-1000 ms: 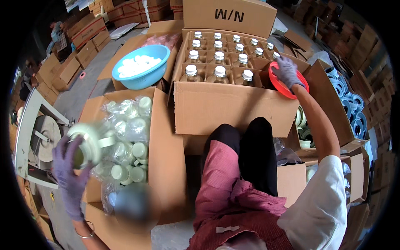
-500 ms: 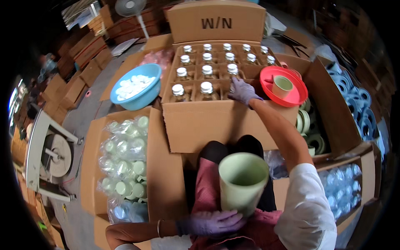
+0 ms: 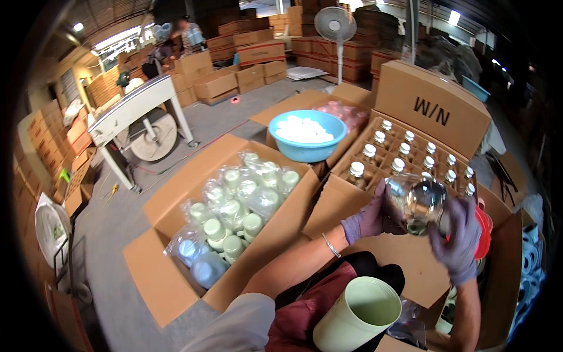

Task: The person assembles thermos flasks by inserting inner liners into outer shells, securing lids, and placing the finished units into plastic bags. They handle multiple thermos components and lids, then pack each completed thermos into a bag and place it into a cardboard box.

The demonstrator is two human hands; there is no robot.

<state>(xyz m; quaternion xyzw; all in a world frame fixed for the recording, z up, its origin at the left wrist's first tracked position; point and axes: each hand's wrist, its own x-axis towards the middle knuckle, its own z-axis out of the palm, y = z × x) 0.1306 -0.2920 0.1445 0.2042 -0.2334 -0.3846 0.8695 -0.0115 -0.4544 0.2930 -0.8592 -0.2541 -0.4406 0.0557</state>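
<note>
Above the near edge of the bottle carton (image 3: 329, 202), my gloved left hand (image 3: 370, 214) and gloved right hand (image 3: 457, 240) hold a transparent glass bottle (image 3: 419, 202) between them. The bottle lies tilted on its side. My left fingers are closed on one end; the right hand, slightly blurred, grips the other. Behind it, several glass bottles with silver caps (image 3: 404, 149) stand upright in the cardboard dividers. A pale green cup (image 3: 358, 314) rests tilted on my lap, touched by neither hand. Part of a red plastic bowl (image 3: 484, 232) shows beyond my right hand.
To the left, an open carton (image 3: 155, 276) holds bagged green cups (image 3: 231, 211) and blue ones (image 3: 206, 267). A blue basin (image 3: 308, 149) of white pieces stands behind it. Blue rings (image 3: 528, 264) fill a box at right. Farther back are a white-framed machine (image 3: 132, 111) and a fan (image 3: 335, 26).
My right hand has lifted a bottle out of the carton toward me. My left hand has left the green cup and now holds the bottle too. The view has swung left and up.
</note>
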